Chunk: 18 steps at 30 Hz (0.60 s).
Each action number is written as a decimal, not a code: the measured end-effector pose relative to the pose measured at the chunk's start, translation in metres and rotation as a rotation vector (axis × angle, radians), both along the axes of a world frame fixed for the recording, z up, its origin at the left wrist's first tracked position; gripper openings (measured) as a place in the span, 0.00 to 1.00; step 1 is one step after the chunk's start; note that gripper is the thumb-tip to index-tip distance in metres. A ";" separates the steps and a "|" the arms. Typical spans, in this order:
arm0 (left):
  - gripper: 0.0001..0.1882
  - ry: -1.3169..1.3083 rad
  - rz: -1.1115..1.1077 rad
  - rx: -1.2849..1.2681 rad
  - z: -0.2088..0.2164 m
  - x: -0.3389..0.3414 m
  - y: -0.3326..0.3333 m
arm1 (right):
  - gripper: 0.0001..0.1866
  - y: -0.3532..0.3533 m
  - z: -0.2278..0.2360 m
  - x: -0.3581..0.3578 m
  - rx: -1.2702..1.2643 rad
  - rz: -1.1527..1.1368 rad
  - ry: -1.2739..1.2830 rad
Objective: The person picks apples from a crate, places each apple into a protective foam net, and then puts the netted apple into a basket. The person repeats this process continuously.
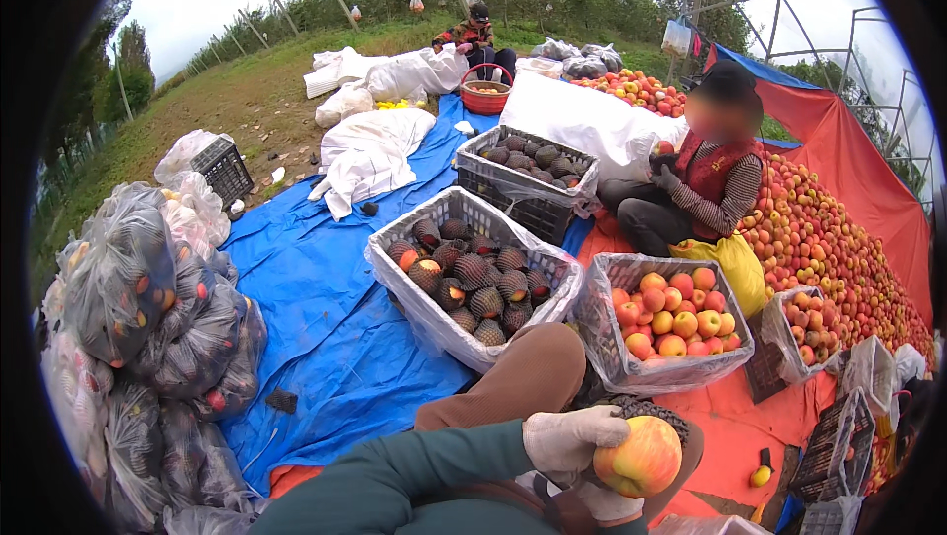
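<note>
My left hand (572, 441), in a pale work glove, is closed on a red-yellow apple (641, 458) at its upper left side. Just below the apple is my right hand (609, 503), gloved too; its fingers are hidden behind the fruit and the left hand. A black foam net (659, 411) shows behind the apple, by my left fingertips and over my knee. Ahead of my legs stands a lined crate (434, 323) of apples in black nets. Right of it is a plastic-lined crate (631, 372) of bare apples.
Bagged netted apples (187, 328) are piled at left on a blue tarp (296, 338). A co-worker (705, 165) sits at right, holding an apple before a large apple heap (838, 239). Another crate (533, 180) stands farther back. A second person (478, 42) sits behind a red basket (485, 91).
</note>
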<state>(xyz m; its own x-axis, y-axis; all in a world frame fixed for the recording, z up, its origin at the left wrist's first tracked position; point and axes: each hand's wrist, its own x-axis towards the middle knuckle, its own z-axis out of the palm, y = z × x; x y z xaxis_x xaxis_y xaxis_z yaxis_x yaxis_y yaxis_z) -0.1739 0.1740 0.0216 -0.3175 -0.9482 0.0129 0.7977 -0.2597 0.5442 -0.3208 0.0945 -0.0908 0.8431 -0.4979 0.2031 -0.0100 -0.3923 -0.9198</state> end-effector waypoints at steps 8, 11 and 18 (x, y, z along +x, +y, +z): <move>0.49 -0.157 -0.004 -0.057 -0.012 0.000 0.051 | 0.06 0.015 0.076 -0.032 1.073 -0.079 -0.488; 0.42 -0.220 0.199 0.029 -0.023 -0.002 0.053 | 0.09 0.014 0.088 -0.043 0.588 -0.230 -0.570; 0.26 -0.927 0.870 -0.161 -0.013 0.010 0.027 | 0.10 0.032 0.117 0.005 -0.647 -0.070 -0.189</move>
<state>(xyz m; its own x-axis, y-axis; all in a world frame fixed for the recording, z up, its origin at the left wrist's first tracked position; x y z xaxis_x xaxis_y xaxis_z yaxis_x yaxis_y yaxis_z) -0.1640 0.2007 0.0088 0.4511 -0.8555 0.2543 -0.0218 0.2743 0.9614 -0.3161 0.1270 0.0259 0.7340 -0.2780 0.6196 0.0830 -0.8688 -0.4882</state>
